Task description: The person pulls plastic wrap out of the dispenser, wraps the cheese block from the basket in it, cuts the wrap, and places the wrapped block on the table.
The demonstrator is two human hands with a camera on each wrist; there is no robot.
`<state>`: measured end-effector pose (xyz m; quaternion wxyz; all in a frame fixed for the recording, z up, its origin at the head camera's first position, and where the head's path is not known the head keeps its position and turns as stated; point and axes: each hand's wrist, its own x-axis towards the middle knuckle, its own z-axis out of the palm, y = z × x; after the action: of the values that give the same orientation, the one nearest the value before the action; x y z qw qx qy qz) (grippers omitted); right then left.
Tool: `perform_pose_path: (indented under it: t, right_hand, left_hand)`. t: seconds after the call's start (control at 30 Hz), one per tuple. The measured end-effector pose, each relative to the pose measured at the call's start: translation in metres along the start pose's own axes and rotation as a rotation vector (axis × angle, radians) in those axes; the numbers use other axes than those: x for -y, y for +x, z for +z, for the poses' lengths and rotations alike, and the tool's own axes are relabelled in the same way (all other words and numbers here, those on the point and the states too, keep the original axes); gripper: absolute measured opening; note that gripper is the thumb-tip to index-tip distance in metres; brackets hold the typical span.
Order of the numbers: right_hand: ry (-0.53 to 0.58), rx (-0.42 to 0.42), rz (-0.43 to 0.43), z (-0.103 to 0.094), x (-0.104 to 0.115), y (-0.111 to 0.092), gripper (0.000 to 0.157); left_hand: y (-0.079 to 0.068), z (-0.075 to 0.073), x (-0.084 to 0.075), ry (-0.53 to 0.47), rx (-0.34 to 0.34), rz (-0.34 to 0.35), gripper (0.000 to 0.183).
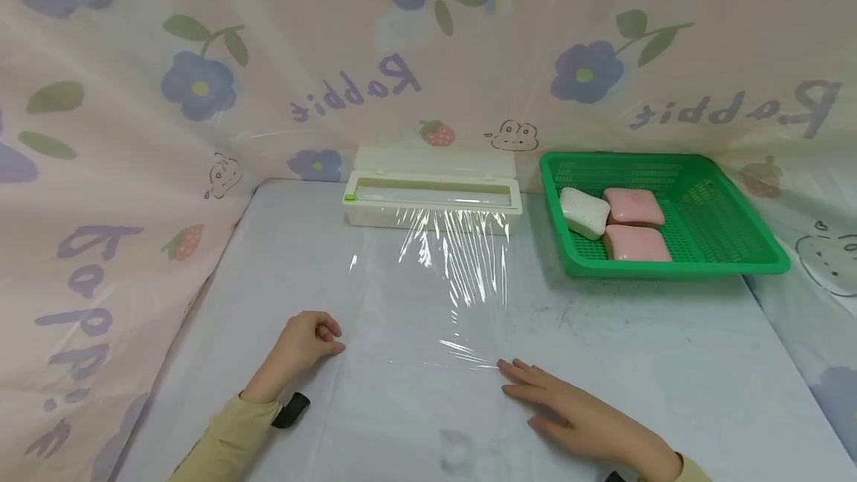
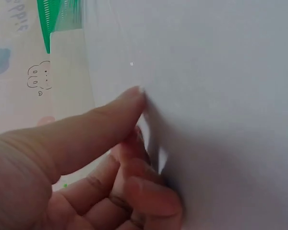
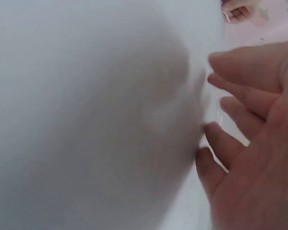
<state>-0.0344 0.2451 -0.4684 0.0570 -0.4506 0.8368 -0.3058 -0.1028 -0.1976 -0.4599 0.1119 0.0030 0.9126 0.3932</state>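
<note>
A clear sheet of cling film [image 1: 428, 303] lies on the table, drawn out toward me from a white cling film dispenser [image 1: 431, 216] with its lid up. My left hand [image 1: 301, 344] is beside the film's left near corner, fingers loosely curled. In the left wrist view its thumb [image 2: 129, 98] tip is at the table surface, apart from the curled fingers; nothing shows gripped there. Across the sheet, my right hand [image 1: 569, 407] has its fingers spread, fingertips at the film's right near corner. Its palm and fingers [image 3: 223, 143] show nothing held in the right wrist view.
At the back right stands a green plastic basket [image 1: 676, 268] holding a white soap bar [image 1: 584, 212] and two pink soap bars [image 1: 634, 207]. A printed curtain [image 1: 268, 58] hangs behind and beside the white table [image 1: 602, 333].
</note>
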Motion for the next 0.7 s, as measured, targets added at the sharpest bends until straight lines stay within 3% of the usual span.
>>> perform_pose_path:
  t: [0.1,0.33,0.5,0.7]
  right_hand:
    - [0.093,-0.018,0.067,-0.005,0.000,0.000,0.045]
    - [0.189,-0.190,0.058,-0.028,-0.003,0.011,0.043]
    - [0.219,-0.301,0.258,-0.063,0.000,0.020,0.030]
    - [0.232,-0.411,0.431,-0.127,-0.010,0.026,0.025]
  left_hand:
    - [0.000,0.000,-0.002,0.013,0.007,0.000,0.019]
    - [-0.005,0.002,-0.005,0.010,-0.006,0.013,0.018]
    - [-0.006,0.000,-0.006,0.010,-0.020,0.023,0.018]
    - [-0.005,-0.003,-0.001,-0.020,-0.012,0.031,0.018]
